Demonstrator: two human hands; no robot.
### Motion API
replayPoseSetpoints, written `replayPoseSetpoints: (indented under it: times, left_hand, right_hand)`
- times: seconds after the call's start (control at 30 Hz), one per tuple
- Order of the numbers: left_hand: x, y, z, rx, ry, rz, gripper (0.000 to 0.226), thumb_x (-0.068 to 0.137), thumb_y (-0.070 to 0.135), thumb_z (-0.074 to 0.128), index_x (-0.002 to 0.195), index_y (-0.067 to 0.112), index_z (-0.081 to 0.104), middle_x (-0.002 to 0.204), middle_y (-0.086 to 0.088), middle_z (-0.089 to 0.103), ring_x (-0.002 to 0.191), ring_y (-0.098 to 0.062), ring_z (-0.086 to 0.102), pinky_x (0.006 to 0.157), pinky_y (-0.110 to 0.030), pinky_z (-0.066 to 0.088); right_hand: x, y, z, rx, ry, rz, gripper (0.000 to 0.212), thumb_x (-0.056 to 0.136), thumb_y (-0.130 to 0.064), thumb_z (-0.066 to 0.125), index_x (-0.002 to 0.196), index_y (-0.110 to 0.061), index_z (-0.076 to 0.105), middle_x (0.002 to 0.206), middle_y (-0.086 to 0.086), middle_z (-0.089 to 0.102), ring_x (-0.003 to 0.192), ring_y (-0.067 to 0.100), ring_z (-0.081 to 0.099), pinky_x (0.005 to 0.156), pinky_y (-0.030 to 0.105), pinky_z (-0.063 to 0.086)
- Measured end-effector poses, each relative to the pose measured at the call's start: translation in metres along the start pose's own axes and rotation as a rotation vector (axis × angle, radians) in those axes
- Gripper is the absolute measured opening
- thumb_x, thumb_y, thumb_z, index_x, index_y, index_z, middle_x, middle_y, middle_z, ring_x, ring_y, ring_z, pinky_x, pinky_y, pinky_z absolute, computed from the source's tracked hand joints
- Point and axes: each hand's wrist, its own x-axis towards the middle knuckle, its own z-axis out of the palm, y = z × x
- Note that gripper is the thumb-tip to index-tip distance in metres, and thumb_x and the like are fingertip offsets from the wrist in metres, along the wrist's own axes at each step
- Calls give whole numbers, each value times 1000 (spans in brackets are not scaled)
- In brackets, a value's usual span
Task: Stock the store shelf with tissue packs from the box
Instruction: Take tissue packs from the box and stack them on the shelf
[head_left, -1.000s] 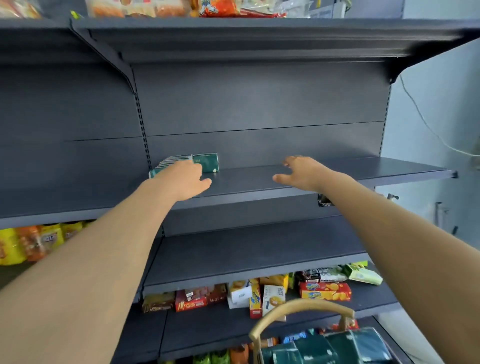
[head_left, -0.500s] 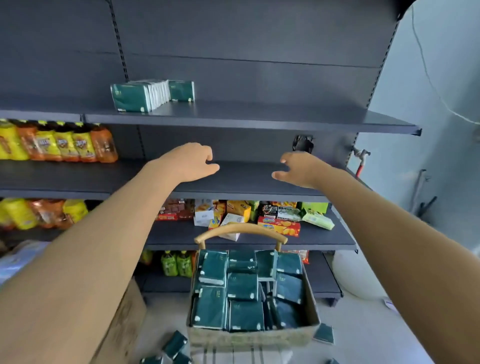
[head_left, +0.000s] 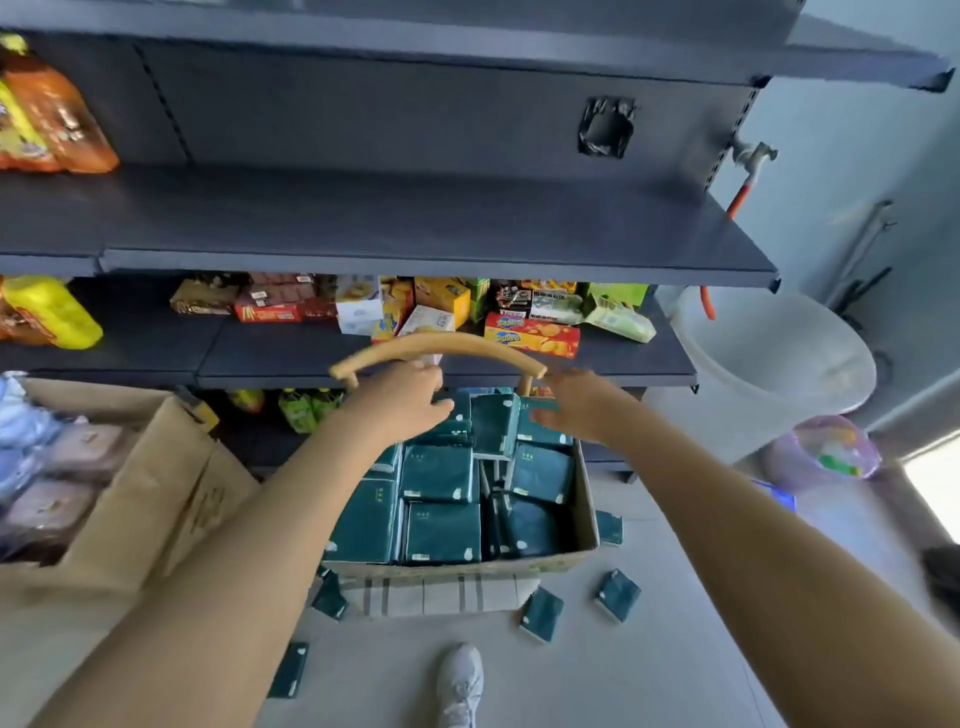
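Your left hand (head_left: 400, 402) and right hand (head_left: 582, 408): loose, holding nothing | tissue packs (head_left: 441, 530) at 6 o'clock: look light, squishy, slippery | squeeze flat sides.

Both your arms reach forward and down, your right hand (head_left: 576, 408) just right of your left hand (head_left: 400, 402), palms down, fingers loosely bent. In the blur, neither seems to grip anything.

Shop (metal shelves (head_left: 415, 218) of snacks (head_left: 530, 335))

Left hand (head_left: 400, 405), right hand (head_left: 579, 408) — two; one box (head_left: 467, 567); five-plus tissue packs (head_left: 540, 614) outside.
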Motion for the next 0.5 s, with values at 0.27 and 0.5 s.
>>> replayPoseSetpoints:
  times: [0.27,0.5]
  left_hand:
    - [58,-26,106,-88,-194,-65,37,96,35,45,119,7,54,124,-8,51,114,-23,49,94,-40,44]
    - [89,-38,165,-5,-247,-101,39,95,34,48,123,7,51,128,-7,46,122,-23,40,97,-39,42]
  right_hand:
    - [75,36,97,30,-256,72,60,97,-43,42,143,-7,30,141,14,42,129,30,40,102,40,38]
    - [107,59,176,108,-240,161,59,94,-34,50,142,-5,30,144,14,36,132,31,34,110,38,31]
